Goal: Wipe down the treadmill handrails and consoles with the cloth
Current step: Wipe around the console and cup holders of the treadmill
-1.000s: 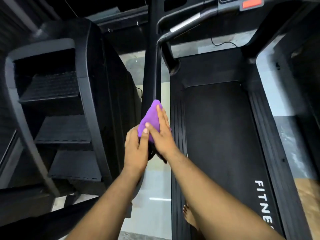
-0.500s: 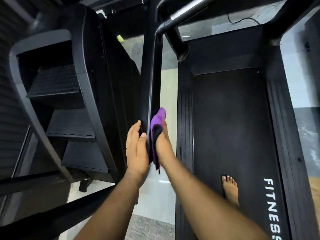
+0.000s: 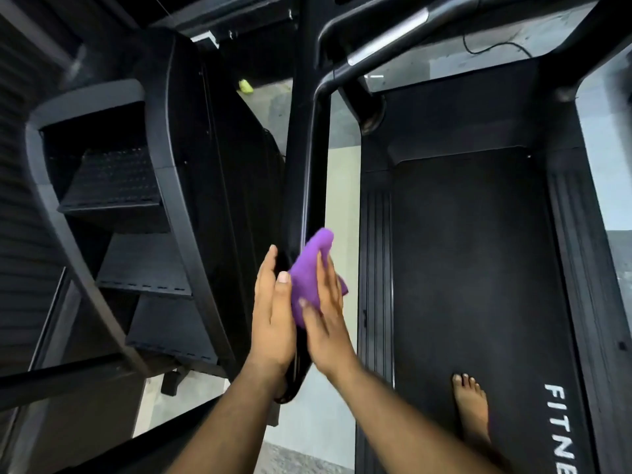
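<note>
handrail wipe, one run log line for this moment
step: wiping handrail | right hand: presses purple cloth on rail | left hand: flat on rail's other side | console: out of view

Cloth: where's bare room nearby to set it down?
The treadmill belt is bare ahead of the foot. It is crowded at the handrail, where both hands press the cloth.

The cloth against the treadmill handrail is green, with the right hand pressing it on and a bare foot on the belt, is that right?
Not quite. The cloth is purple, not green, as the head view shows. The rest holds: the right hand presses it against the handrail, and a bare foot stands on the belt.
</note>
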`<action>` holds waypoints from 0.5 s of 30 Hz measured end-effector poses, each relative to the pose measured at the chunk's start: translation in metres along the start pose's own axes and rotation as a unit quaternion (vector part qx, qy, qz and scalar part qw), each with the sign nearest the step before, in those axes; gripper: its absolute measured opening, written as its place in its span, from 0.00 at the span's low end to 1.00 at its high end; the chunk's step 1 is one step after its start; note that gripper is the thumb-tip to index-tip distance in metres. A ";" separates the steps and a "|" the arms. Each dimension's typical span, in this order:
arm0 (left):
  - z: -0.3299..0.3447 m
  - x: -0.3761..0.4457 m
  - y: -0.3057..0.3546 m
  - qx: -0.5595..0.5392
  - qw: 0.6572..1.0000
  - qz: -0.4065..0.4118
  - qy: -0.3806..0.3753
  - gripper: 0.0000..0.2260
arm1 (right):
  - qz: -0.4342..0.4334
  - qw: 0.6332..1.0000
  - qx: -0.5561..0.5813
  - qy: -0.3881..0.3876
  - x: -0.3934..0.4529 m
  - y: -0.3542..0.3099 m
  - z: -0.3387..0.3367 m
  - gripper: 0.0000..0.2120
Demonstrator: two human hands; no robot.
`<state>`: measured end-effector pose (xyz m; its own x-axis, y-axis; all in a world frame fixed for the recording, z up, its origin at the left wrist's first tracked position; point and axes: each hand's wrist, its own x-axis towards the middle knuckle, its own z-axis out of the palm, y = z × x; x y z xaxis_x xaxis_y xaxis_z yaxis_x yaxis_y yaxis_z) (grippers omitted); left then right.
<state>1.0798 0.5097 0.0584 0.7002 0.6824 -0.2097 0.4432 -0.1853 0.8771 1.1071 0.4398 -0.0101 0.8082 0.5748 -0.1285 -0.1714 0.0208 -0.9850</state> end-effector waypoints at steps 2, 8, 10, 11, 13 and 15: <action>0.003 0.009 0.002 -0.010 1.000 -0.007 -0.007 0.28 | 0.008 1.000 -0.014 -0.008 0.006 0.002 0.000 0.34; 0.012 0.029 0.006 0.120 0.985 0.118 -0.037 0.25 | 0.031 0.999 -0.018 0.011 0.134 -0.031 -0.027 0.36; 0.009 0.029 0.000 0.169 0.979 0.107 -0.032 0.29 | 0.051 0.998 0.030 0.027 0.121 -0.021 -0.021 0.32; 0.009 0.027 -0.002 0.188 0.978 0.088 -0.026 0.32 | 0.071 0.995 0.066 0.035 0.105 -0.013 -0.017 0.32; 0.010 0.024 -0.003 0.210 0.976 0.060 -0.023 0.37 | 0.102 0.987 0.117 0.031 0.065 0.002 -0.011 0.34; 0.011 0.024 -0.006 0.214 0.975 0.046 -0.026 0.38 | 0.129 0.983 0.133 0.016 0.035 0.006 -0.008 0.35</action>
<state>1.0998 0.5192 0.0437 0.7702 0.6147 -0.1701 0.5631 -0.5300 0.6341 1.1387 0.4537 -0.0215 0.7352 0.5635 -0.3768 -0.5104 0.0944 -0.8548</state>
